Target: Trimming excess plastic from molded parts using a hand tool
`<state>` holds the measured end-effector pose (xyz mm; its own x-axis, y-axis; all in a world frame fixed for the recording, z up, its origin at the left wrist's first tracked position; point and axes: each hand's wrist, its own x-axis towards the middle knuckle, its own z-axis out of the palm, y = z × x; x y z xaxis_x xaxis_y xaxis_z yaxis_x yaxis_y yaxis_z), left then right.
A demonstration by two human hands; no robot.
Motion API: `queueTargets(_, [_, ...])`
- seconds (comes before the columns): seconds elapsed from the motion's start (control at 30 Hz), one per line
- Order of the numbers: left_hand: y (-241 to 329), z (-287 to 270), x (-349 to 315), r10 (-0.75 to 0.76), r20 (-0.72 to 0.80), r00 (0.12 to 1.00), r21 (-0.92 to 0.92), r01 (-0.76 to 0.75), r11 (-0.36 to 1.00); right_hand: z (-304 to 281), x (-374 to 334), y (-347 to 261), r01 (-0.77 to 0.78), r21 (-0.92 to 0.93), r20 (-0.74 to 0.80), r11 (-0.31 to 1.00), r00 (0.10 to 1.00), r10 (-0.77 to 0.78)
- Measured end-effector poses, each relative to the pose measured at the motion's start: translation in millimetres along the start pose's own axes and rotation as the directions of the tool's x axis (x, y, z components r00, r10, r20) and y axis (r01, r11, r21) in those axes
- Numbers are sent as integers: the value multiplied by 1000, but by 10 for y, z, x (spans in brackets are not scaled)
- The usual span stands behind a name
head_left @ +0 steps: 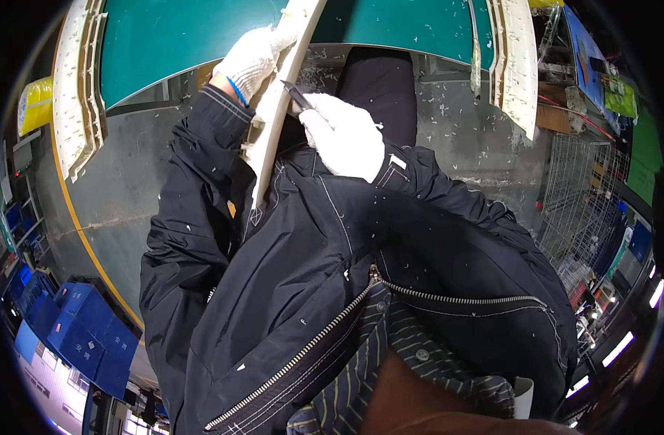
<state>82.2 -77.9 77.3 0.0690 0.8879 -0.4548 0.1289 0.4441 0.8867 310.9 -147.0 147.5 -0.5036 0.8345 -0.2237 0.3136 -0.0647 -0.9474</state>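
A long, narrow cream plastic trim piece (272,119) slants from the top middle down to my jacket. My left hand (246,65), in a white knit glove with a blue band at the wrist, is closed around its upper left side. In my right hand (346,138), also gloved in white, is a slim dark knife-like tool (296,94). Its tip meets the near right edge of the trim piece. The fingertips of the right hand are partly hidden behind the tool and the trim.
A green tabletop (411,29) with scattered white shavings lies ahead. Stacked cream trim pieces stand at its left (74,87) and right (514,65). A yellow bundle (35,106) and blue boxes (85,333) are to the left. Past the right side stands a wire cage (574,196).
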Motion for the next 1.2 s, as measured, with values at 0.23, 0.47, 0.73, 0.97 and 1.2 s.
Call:
queueTargets(0.23, [170,131,233,69,-9,998,142,-67,988,-61,9,114,88,-53,-25,995,996,-89])
queueTargets(0.47, [15,-39,572,676,181,714,821,-488,295,-23,-71,152,141,-132,33,981,990,-138])
queueTargets(0.73, [121,-91,888,639,166,751,698,-547,462,-51,-109,100,127,-151,212,980,973,-93])
queueTargets(0.97, [182,-85,952,646,233,727,824,-500,266,-52,-142,199,298,-147,444,943,872,-207])
queueTargets(1.2, [121,-209,1097,698,188,691,832,-490,261,-67,-139,237,561,-210,522,801,757,-393])
